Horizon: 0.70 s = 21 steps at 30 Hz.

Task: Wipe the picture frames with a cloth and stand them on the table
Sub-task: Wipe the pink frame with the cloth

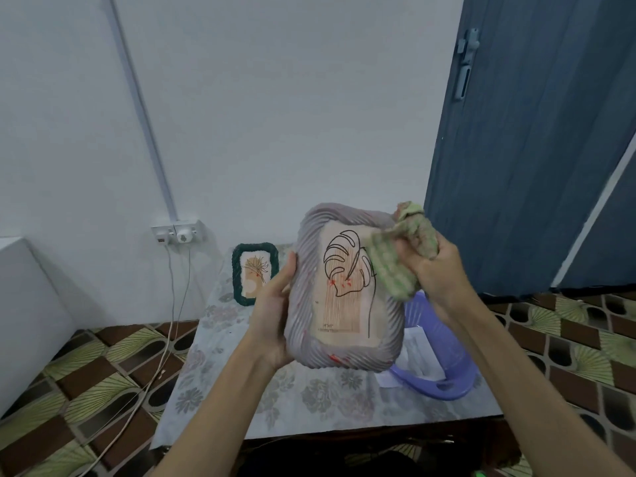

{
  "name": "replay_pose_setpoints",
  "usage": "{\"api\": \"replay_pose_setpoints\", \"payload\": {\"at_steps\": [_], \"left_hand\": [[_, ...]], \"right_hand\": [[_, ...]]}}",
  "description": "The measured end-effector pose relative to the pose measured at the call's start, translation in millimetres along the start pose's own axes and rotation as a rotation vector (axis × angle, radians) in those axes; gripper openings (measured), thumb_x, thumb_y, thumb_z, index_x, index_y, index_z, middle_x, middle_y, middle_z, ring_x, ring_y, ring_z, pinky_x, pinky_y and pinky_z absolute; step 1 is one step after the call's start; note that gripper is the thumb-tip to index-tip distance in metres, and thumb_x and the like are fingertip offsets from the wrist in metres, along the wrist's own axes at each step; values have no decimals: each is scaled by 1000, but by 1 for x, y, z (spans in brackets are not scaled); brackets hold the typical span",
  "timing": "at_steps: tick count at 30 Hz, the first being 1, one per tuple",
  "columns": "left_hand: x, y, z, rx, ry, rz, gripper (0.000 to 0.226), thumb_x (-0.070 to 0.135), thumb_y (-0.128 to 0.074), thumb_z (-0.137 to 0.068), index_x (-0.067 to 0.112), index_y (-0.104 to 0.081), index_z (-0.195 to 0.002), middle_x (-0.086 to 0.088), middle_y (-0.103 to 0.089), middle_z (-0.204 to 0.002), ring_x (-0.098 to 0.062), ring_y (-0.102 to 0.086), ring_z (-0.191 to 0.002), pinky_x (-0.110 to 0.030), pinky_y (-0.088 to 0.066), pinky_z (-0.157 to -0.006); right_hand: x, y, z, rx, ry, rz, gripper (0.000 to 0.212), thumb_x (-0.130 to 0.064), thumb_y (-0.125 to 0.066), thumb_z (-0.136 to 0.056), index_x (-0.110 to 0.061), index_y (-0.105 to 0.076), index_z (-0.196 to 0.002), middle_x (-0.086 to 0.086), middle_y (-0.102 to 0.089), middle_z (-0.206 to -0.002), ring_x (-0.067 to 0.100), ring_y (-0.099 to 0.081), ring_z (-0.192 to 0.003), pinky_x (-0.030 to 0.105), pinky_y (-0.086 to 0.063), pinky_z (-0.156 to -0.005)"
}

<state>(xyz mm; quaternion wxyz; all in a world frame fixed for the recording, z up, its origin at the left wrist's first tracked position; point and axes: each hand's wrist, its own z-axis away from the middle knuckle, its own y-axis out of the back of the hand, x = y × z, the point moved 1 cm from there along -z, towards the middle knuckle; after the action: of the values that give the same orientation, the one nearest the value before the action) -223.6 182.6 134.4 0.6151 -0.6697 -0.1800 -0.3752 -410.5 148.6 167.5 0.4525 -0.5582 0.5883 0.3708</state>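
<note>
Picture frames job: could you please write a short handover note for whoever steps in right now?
Left hand grips the grey frame, held up above the table.
Right hand holds the green cloth against the frame's upper right.
Done: the dark green frame stands at the table's back.
Left: finish wiping the grey frame, with red marks still on it, and stand it up. The purple basket sits behind it; contents unclear.

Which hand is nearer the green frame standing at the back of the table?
Left. The left hand grips the grey frame just beside the green frame; the right hand, holding the cloth, is across the grey frame.
</note>
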Motion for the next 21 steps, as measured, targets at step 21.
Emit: {"api": "replay_pose_setpoints", "payload": {"at_steps": [21], "left_hand": [[-9, -7, -5, 35, -13, -2, 57, 57, -49, -77, 10, -76, -92, -14, -71, -97, -30, -69, -85, -42, -58, -74]], "right_hand": [[-5, -1, -8, 154, -8, 34, 20, -6, -56, -90, -13, -58, -71, 2, -57, -68, 13, -52, -66, 27, -44, -62]]}}
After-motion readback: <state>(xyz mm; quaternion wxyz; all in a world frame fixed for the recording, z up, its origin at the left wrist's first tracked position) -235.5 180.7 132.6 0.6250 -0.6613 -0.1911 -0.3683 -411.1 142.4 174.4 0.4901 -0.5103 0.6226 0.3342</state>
